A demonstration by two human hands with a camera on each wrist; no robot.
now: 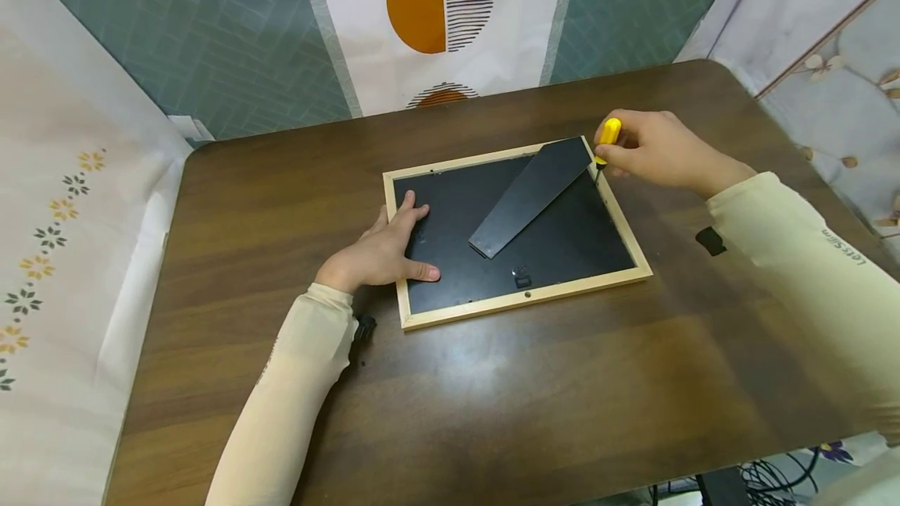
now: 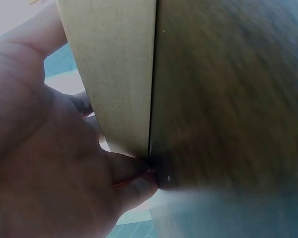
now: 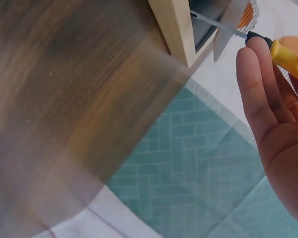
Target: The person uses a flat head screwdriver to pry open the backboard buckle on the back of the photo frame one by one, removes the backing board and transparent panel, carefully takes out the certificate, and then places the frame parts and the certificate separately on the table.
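A picture frame (image 1: 464, 308) with a light wooden border and a black backing lies face down on the brown table. Its black easel stand (image 1: 532, 197) slants across the backing. My left hand (image 1: 380, 251) is spread over the frame's left side, with thumb and fingers resting on the backing; the left wrist view shows it along the wooden edge (image 2: 111, 74). At the right edge, my right hand (image 1: 650, 148) grips a yellow-handled screwdriver (image 1: 609, 131). In the right wrist view the screwdriver's shaft (image 3: 218, 24) reaches the inner edge of the border.
A small metal hanger (image 1: 521, 277) sits on the backing near the front border. The brown table (image 1: 492, 404) extends all around the frame. Patterned cloths (image 1: 246, 37) hang behind and beside it, and black cables (image 1: 773, 479) show below the table's front right edge.
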